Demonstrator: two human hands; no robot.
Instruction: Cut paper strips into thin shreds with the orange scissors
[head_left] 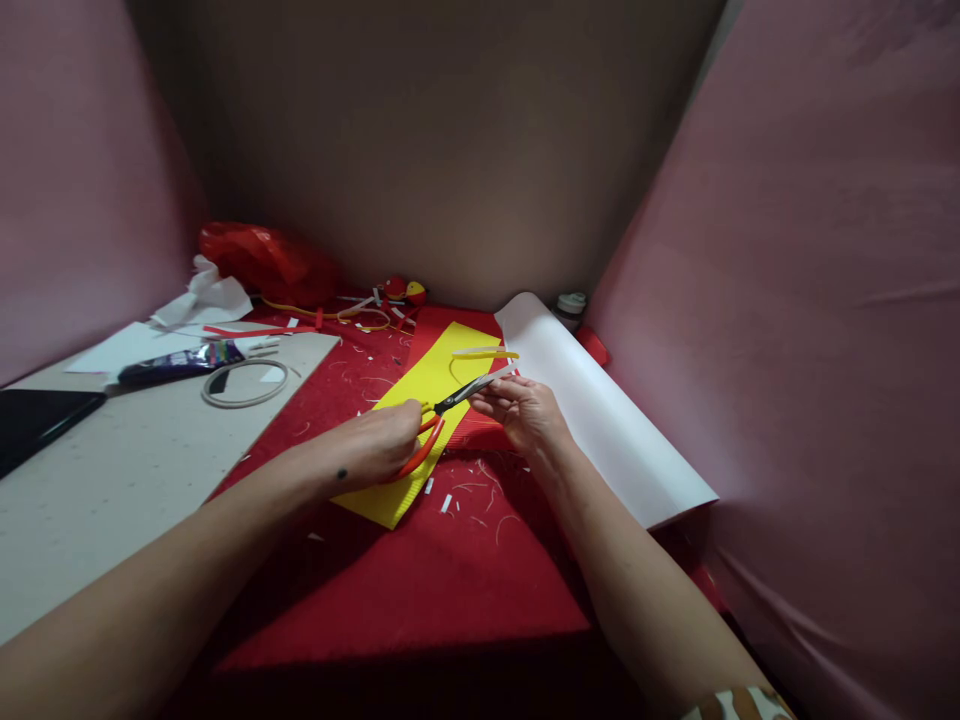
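Observation:
My left hand is closed on the orange handles of a pair of scissors, whose blades point up and right. My right hand is pinched by the blade tips, holding a thin yellow-white strip that curves up and left. Both hands hover over a yellow sheet lying on a red sheet.
A white sheet curls at the right. At the left lie a grey board, a dark glue tube, a ring and a black object. A red bag, white paper and scraps sit at the back. Pink fabric surrounds the area.

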